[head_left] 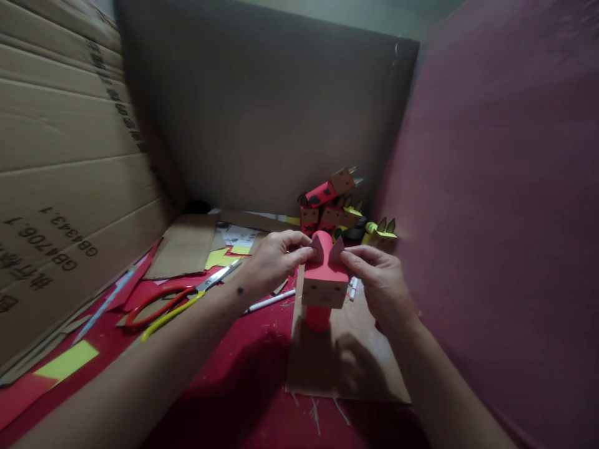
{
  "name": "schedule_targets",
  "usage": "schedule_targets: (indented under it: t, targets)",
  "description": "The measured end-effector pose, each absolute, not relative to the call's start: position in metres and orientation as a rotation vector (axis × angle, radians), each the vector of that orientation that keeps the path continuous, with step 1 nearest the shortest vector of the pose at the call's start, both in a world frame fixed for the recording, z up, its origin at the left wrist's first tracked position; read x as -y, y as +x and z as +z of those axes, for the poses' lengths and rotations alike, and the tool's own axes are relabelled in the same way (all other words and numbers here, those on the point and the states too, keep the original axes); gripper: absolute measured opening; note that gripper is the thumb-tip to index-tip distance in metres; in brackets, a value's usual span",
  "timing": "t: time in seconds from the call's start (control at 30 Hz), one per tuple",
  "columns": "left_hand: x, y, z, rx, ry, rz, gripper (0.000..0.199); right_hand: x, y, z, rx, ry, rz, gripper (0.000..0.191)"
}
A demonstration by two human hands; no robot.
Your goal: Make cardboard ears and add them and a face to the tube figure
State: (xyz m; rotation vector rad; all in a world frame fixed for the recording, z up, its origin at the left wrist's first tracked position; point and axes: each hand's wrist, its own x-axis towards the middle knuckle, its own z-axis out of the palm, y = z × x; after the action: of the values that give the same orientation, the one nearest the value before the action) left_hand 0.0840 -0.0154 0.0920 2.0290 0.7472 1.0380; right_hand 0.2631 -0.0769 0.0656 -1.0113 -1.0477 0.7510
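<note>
In front of me stands a paper animal figure (pixel 324 293) with a boxy cardboard face, drawn eyes, a red paper top and a red round base. Two pointed brown cardboard ears rise from its head. My left hand (pixel 277 262) pinches the left ear (pixel 317 249) between thumb and fingers. On the other side, my right hand (pixel 378 272) has its thumb and fingertips closed on the right ear (pixel 336 251). Beneath the figure lies a flat cardboard sheet (pixel 346 377).
Scissors (pixel 201 288) with red and yellow handles lie left, near a white pen (pixel 271 301) and a cardboard piece (pixel 185 246). Several finished-looking paper figures (pixel 321 194) are piled at the back. A printed carton wall (pixel 60 149) and a pink wall (pixel 496 206) flank the red surface.
</note>
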Motion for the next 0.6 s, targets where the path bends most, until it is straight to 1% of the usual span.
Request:
schedule_targets:
  t: [0.2,0.37,0.5,0.6]
  targets:
    - [0.013,0.080,0.097,-0.730,2.029,0.985,0.022,0.076,0.263,0.060,1.070,-0.997,0.776,0.014]
    - [0.010,0.078,0.100,-0.759,2.061,0.984,0.033,0.076,0.265,0.055,1.121,-0.965,0.764,0.019]
    - [0.009,0.078,0.108,-0.783,2.025,1.135,0.029,0.080,0.268,0.051,1.172,-0.933,0.686,0.027]
    - [0.010,0.081,0.116,-0.767,2.035,1.203,0.028,0.086,0.270,0.045,1.236,-0.928,0.648,0.038]
